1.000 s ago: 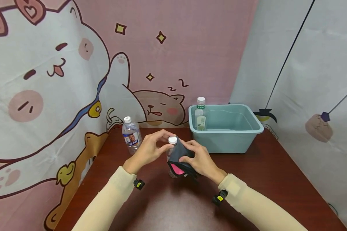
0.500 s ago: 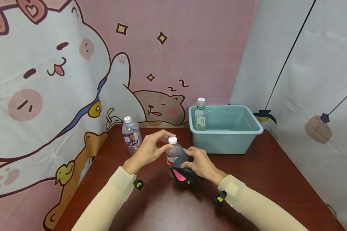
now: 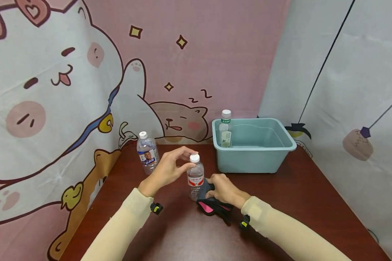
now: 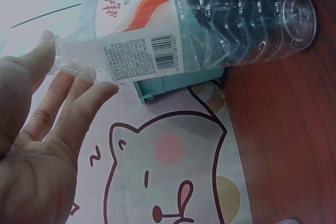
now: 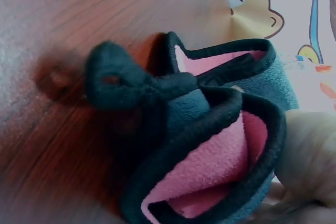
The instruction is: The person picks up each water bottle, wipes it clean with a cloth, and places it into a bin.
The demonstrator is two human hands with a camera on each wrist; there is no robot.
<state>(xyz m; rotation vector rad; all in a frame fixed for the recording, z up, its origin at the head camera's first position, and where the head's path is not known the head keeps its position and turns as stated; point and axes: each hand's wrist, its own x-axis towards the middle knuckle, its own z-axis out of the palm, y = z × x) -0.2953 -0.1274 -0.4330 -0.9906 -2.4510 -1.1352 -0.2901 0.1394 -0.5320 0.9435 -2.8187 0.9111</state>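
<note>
A clear plastic bottle (image 3: 195,183) with a white cap and a red-and-white label stands upright on the table. My left hand (image 3: 170,167) pinches it around the neck just below the cap, thumb on one side and fingers on the other, as the left wrist view also shows. In my right hand (image 3: 227,190) is a bunched grey cloth (image 3: 205,189) with pink lining and black edging, held low against the bottle's right side. The right wrist view shows the folded cloth (image 5: 205,169) close up, with a black loop (image 5: 113,77) hanging off it; most of the right hand is hidden there.
Another clear bottle (image 3: 148,154) with a blue label stands at the back left of the dark red table (image 3: 281,217). At the back right is a light blue bin (image 3: 248,161) with a green-labelled bottle (image 3: 225,132) upright inside. Patterned cloth walls enclose the table.
My right hand has slid down the bottle with the cloth, from near the cap to the lower side, uncovering the label. The left hand stays at the neck.
</note>
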